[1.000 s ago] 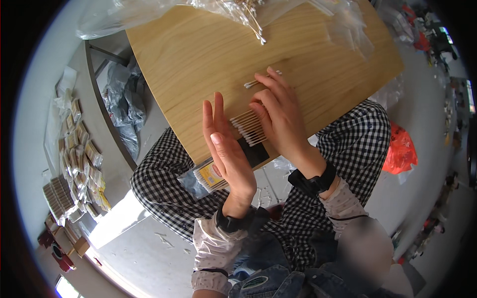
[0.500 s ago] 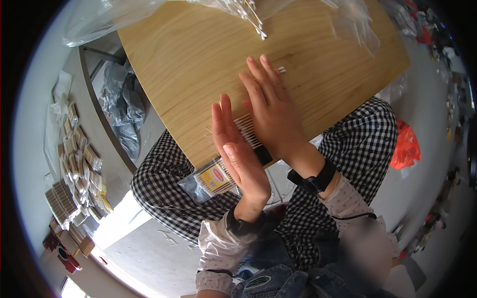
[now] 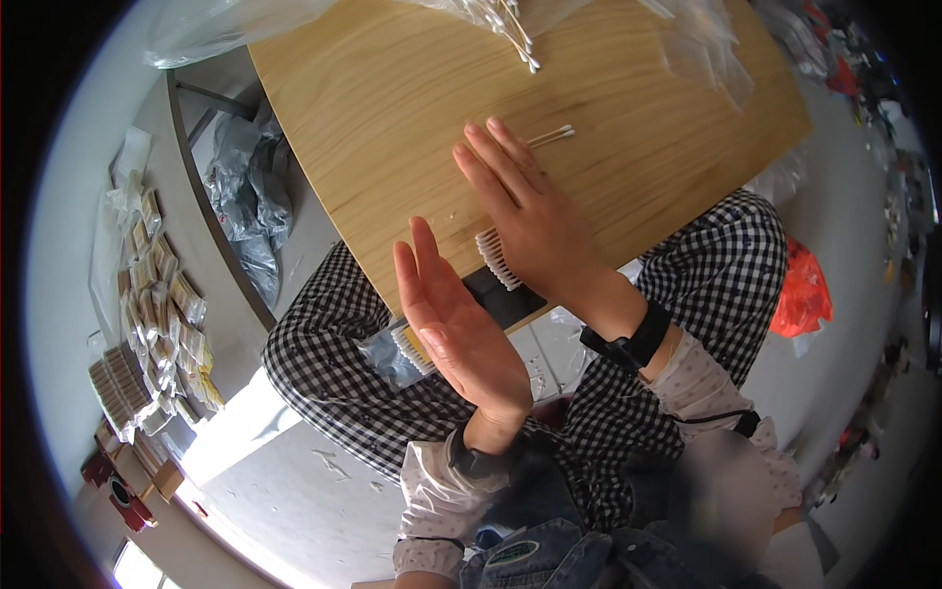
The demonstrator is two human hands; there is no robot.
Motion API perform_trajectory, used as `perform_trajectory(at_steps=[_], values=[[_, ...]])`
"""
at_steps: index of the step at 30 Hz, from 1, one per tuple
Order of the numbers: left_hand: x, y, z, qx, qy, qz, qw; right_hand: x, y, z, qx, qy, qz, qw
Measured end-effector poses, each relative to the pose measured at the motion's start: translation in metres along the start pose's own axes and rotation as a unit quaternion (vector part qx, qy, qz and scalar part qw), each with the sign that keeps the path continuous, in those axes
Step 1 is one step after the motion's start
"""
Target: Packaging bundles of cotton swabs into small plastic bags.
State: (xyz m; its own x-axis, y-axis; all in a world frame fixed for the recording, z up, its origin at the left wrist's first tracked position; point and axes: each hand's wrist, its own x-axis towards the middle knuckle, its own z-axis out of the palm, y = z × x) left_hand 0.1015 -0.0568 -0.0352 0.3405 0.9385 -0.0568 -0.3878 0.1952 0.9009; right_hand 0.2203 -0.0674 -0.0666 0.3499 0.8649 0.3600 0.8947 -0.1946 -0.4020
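My right hand (image 3: 540, 216) lies palm down with its fingers stretched out over the wooden table. A row of cotton swabs (image 3: 496, 259) shows at its left side, with the rest hidden under the palm. My left hand (image 3: 456, 334) is stretched open, fingers up, at the table's near edge. Beneath it is a clear packet of cotton swabs (image 3: 410, 350), mostly covered by the hand. Between the two hands a dark strip (image 3: 502, 297) lies along the table edge. Loose cotton swabs (image 3: 554, 135) lie just beyond my right fingertips.
More cotton swabs (image 3: 520, 44) stick out of a clear bag at the far edge of the table (image 3: 373, 128). Thin plastic bags (image 3: 702, 49) lie at the far right. Many filled packets (image 3: 162, 285) are heaped at left. A red bag (image 3: 803, 290) is on the right.
My left hand has moved left and down, covering the packet's label. My right hand has shifted slightly left and down, and more of the loose swabs beyond its fingertips now shows.
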Motion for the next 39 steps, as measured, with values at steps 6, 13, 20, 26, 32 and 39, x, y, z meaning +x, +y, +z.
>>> perform_trajectory(at_steps=[6,13,20,26,32,39], values=[[-0.014,-0.011,-0.006,0.012,-0.032,-0.005,0.999,-0.013,-0.017,0.002,0.022,-0.026,0.005,0.999],[-0.015,-0.011,-0.003,0.023,-0.058,-0.002,0.998,-0.016,-0.021,0.000,0.005,-0.043,-0.019,0.999],[-0.012,-0.011,-0.004,-0.008,-0.057,-0.001,0.998,-0.015,-0.021,0.003,0.008,-0.030,-0.040,0.999],[-0.030,0.010,-0.024,0.005,-0.013,-0.009,1.000,-0.013,-0.017,0.006,-0.014,-0.021,-0.048,0.999],[-0.052,0.017,-0.028,-0.014,-0.022,-0.040,0.999,-0.008,-0.020,0.008,0.005,-0.014,-0.042,0.999],[-0.044,0.017,-0.033,0.000,-0.050,-0.042,0.998,-0.010,-0.018,0.004,-0.021,-0.032,-0.046,0.998]])
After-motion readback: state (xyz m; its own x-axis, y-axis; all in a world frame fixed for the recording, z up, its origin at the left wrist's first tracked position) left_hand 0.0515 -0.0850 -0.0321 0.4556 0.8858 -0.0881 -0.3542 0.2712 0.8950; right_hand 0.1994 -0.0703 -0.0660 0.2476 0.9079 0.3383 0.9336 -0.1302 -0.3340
